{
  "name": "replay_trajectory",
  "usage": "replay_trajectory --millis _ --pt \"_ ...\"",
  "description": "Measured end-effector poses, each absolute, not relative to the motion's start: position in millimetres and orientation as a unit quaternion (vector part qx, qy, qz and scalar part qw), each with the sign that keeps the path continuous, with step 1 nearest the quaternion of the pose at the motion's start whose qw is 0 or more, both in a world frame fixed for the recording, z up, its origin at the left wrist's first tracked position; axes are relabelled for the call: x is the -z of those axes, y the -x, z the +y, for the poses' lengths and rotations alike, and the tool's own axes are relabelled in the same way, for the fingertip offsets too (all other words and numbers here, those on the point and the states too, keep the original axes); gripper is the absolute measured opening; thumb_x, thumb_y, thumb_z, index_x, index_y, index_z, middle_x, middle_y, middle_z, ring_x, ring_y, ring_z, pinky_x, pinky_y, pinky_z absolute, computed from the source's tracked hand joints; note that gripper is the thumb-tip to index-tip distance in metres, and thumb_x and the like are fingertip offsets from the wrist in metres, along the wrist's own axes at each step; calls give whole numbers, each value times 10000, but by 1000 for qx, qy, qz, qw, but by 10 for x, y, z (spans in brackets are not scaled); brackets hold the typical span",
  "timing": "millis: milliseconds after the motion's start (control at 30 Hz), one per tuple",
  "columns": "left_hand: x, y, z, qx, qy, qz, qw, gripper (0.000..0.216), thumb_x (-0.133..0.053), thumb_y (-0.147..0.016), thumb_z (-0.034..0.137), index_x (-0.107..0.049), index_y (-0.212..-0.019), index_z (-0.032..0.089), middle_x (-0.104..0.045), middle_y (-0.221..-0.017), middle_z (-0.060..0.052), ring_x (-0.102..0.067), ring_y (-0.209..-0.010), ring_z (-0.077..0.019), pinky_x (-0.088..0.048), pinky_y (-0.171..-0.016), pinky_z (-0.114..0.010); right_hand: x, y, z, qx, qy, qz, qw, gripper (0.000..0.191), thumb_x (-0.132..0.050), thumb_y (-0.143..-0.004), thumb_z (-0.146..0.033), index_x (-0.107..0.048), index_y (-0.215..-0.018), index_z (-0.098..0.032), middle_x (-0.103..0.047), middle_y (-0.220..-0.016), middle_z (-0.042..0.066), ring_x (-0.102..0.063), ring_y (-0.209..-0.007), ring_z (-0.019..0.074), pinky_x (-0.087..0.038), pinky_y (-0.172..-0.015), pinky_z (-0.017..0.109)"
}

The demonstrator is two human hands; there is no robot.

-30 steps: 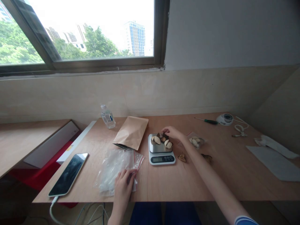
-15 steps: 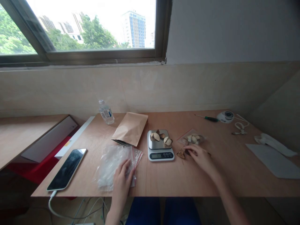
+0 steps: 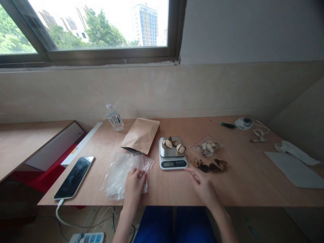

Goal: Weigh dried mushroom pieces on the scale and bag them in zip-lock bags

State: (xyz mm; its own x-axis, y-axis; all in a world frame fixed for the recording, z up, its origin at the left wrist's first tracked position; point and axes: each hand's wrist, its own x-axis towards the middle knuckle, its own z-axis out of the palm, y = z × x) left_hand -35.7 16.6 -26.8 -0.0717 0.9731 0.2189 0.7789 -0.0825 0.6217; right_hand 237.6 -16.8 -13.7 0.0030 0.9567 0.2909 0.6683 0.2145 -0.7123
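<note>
Head view: left hand (image 3: 134, 185) presses, seemingly pinching, clear zip bags (image 3: 125, 174) on the desk (image 3: 243, 182); right hand (image 3: 204, 187), loose and empty, hovers near the scale (image 3: 172, 156). Best to grip one bag's edge firmly.

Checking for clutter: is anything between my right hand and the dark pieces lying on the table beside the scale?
Nothing visible. The right hand hovers over bare table, and the dark pieces lie just beyond its fingertips. The scale stands off to the left of that path.
</note>
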Motion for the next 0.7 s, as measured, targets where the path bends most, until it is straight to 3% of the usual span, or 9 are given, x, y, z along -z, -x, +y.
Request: replay_trajectory --millis 167,367,433,567,700 --pt "201 329 122 -346 -637 669 164 197 -487 -811 303 -637 -748 192 -628 -812 -48 -598 -767 -206 -460 -710 -339 233 -1848 -403 -309 523 -710 355 236 -442 -884 -236 -677 -896 -220 -430 -473 -63 -415 -397 78 -347 -441 162" --pt "-144 199 -110 -434 -586 671 132 231 -503 -840 396 -616 -881 198 -631 -790 -20 -571 -672 -158 -443 -618 -282 144 -1641 -467 -347 503 -703 364 217 -457 -873 -216 -671 -905 -223 -318 -461 -80 -366 -393 71 -300 -424 164" --pt "-247 122 -196 -460 -582 658 129 230 -522 -838 402 -614 -892 198 -611 -752 -8 -542 -632 -138 -439 -602 -264 64 -1601 -449 -351 500 -703 364 235 -432 -889 -229 -649 -979 -230 -374 -478 -75 -403 -405 82 -321 -430 170" --pt "-295 2 -305 -512 -565 629 153 224 -540 -838 378 -603 -924 181 -601 -763 -16 -540 -633 -124 -455 -594 -241 -24 -1603 -379 -326 488 -706 396 278 -389 -904 -207 -596 -1087 -238 -630 -766 5 -604 -665 138 -471 -621 211" --pt "-225 12 -345 -557 -532 618 155 203 -555 -830 348 -589 -932 176 -604 -804 -21 -573 -689 -123 -477 -622 -227 59 -1886 -230 -192 536 -692 445 250 -403 -897 -203 -604 -1044 -234 -622 -964 70 -585 -947 209 -466 -856 336"
